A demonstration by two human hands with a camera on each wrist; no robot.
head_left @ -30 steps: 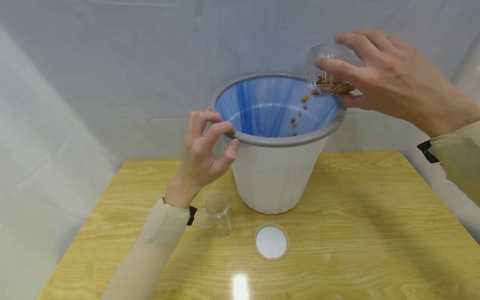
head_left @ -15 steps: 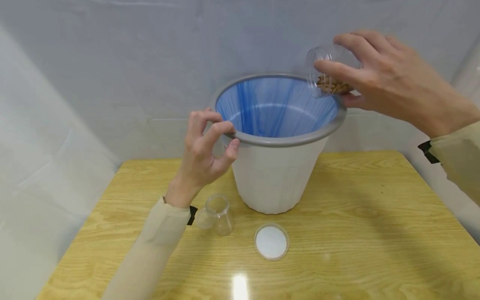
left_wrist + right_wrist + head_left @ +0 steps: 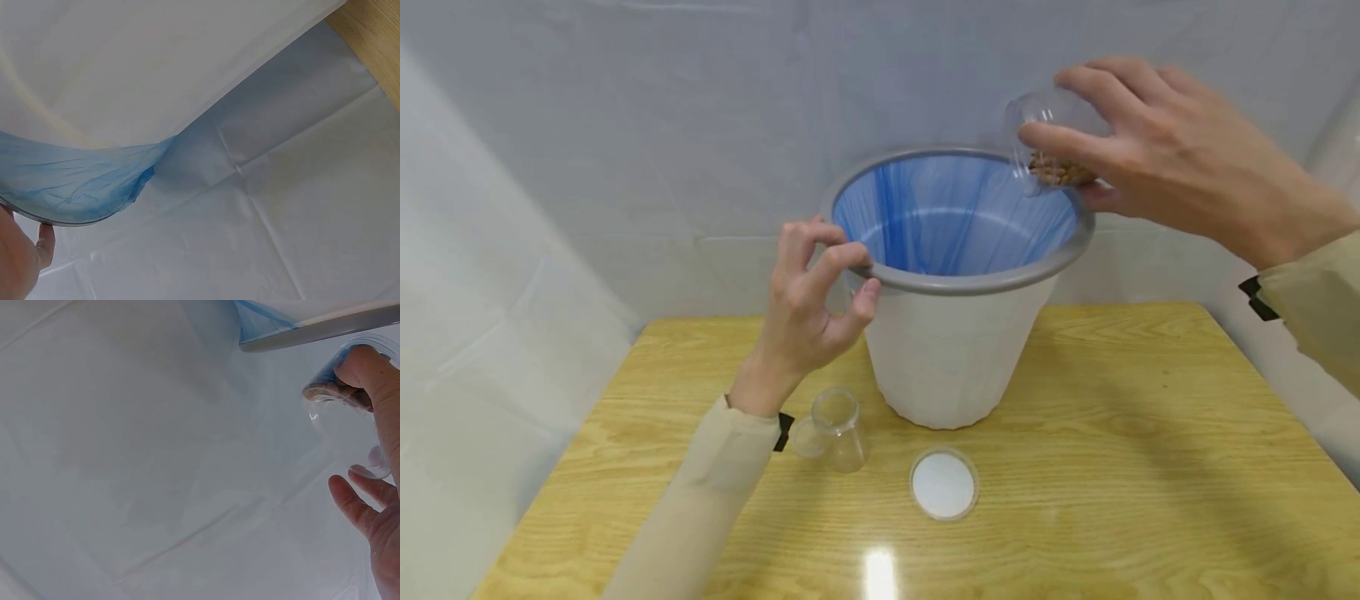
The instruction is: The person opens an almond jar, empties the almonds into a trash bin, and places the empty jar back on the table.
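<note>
Standing on a wooden table (image 3: 1150, 433) — white bin (image 3: 951, 350), pale sheeting (image 3: 625, 125) behind.

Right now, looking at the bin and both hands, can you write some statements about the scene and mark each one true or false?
1. The right hand holds a clear jar tilted over the bin. True.
2. The jar is empty. False: brown pieces still lie inside it.
3. The left hand grips the grey rim of the bin. True.
4. The bin has a black liner. False: the liner is blue.
5. A white lid lies flat on the wooden table in front of the bin. True.
6. The second clear jar stands inside the bin. False: it is on the table, beside the left wrist.
</note>
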